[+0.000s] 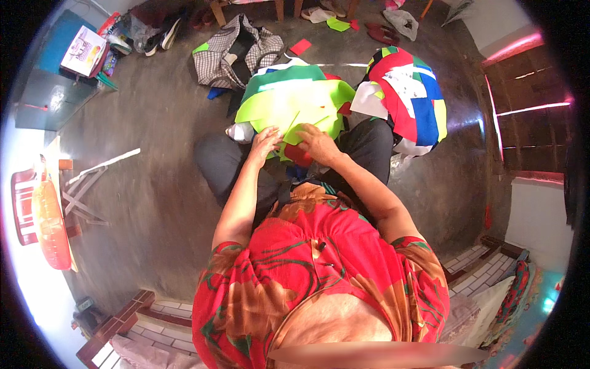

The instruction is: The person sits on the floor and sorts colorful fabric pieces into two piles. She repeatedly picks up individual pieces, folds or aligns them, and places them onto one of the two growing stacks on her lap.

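In front of my body lies a pile of lime-green cloth pieces (270, 112), spread over my lap, with darker green and white pieces along its far side. My left hand (266, 142) is at the pile's near left edge, fingers bent and closed on the lime-green cloth. A little to the right, my right hand (316, 145) has its fingers curled on the same cloth, at a loose corner of it. Below and between the hands, a red cloth piece (297, 155) hangs down. The exact fingertip contact is too small to make out.
To the right stands a bulging heap of red, blue, white and black cloth pieces (424, 114). A checked bag (224, 61) slumps beyond the pile. A red scrap (300, 47) lies on the floor (141, 203). Shoes (171, 34) stand farther left; a folding wooden stand (86, 197) is at left.
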A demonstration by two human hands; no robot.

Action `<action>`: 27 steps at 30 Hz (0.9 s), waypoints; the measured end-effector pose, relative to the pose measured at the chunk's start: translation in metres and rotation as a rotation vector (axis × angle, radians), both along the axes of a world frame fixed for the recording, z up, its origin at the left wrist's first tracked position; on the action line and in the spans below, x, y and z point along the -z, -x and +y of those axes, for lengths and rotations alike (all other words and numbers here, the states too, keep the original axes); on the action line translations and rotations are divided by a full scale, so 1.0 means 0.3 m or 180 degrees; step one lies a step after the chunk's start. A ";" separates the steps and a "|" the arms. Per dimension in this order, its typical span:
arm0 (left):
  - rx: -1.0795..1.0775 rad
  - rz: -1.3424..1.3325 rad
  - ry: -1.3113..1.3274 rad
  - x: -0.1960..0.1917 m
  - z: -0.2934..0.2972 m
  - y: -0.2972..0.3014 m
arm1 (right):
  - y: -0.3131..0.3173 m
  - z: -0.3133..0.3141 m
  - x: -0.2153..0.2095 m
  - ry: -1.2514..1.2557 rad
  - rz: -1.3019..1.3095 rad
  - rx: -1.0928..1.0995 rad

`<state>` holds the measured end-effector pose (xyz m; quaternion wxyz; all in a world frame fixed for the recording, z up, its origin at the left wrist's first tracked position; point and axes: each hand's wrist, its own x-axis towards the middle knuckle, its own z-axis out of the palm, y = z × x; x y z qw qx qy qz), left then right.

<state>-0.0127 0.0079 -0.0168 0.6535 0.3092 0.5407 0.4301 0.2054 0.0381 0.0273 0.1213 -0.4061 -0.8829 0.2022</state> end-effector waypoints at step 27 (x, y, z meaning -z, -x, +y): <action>0.0510 0.2601 -0.0774 0.089 0.012 -0.078 | -0.119 0.147 0.014 -0.0286 -0.0993 0.1806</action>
